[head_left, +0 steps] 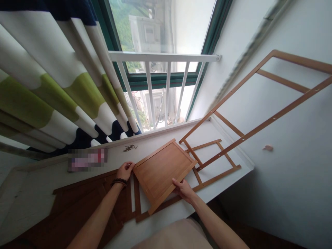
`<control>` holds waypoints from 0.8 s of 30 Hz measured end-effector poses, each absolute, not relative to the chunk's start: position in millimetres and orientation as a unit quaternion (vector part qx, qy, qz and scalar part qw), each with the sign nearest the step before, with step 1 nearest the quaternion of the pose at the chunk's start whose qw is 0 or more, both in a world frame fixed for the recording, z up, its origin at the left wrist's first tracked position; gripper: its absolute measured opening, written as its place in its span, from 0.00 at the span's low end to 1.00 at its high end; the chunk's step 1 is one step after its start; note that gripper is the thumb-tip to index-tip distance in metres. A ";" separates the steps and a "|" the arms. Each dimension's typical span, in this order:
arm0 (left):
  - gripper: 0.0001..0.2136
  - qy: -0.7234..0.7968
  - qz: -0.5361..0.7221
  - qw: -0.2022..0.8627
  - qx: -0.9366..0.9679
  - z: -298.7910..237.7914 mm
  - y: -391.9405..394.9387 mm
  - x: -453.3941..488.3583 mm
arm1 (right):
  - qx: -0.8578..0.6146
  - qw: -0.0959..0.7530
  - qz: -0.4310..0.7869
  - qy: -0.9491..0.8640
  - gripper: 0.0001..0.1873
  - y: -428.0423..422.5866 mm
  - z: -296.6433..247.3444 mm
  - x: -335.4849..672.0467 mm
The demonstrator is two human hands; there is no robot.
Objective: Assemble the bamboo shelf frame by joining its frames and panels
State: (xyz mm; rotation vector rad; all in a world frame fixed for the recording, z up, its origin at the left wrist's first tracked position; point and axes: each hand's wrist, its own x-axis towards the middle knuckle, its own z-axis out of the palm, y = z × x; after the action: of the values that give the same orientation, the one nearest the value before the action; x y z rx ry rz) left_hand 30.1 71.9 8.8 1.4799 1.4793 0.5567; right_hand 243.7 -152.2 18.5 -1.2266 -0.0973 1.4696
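A brown wooden panel [166, 169] with raised side rails is tilted above the white ledge, held between my two hands. My left hand [125, 171], with dark bracelets at the wrist, pinches its left corner. On the near right edge, my right hand [183, 189] grips the panel with the thumb on top; the other fingers are mostly hidden below. Part of a flat wooden frame [142, 216] shows beneath the panel. Right of it, a tall ladder-like wooden frame [229, 128] leans against the wall, its foot close to the panel's right corner.
Darker wooden panels [85, 204] lie at the left on the white ledge [160, 224]. Small metal hardware pieces [130, 148] and a blurred pinkish packet [87, 160] sit farther back. Behind are a striped curtain [64, 79] and a white railing [166, 57] before the window.
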 end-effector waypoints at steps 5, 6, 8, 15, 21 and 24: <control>0.11 0.596 0.169 0.325 0.714 12.3 76.6 31.5 | -0.595 0.418 0.678 -0.106 0.27 -157.1 14.9 250.3; 0.11 0.589 0.164 0.309 0.729 13.7 76.2 32.9 | -0.610 0.374 0.688 -0.122 0.28 -157.1 16.1 253.3; 0.12 0.574 0.170 0.295 0.744 17.9 72.5 38.2 | -0.636 0.288 0.697 -0.164 0.31 -155.9 20.1 260.0; 0.15 0.421 0.152 0.496 0.744 41.9 22.9 87.0 | -0.665 0.413 0.511 -0.356 0.22 -133.6 41.7 265.2; 0.16 0.359 0.125 0.582 0.719 40.9 -21.4 118.6 | -0.653 0.379 0.436 -0.490 0.11 -120.1 48.8 252.0; 0.15 0.347 0.114 0.614 0.700 39.2 -31.1 120.0 | -0.679 0.340 0.403 -0.511 0.11 -126.9 49.8 252.8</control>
State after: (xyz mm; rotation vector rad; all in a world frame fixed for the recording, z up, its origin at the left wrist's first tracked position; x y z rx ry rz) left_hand 120.0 -31.1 39.2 1.6132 0.8008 0.2630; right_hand 252.8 -126.9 49.8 -1.7678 -1.3305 1.0485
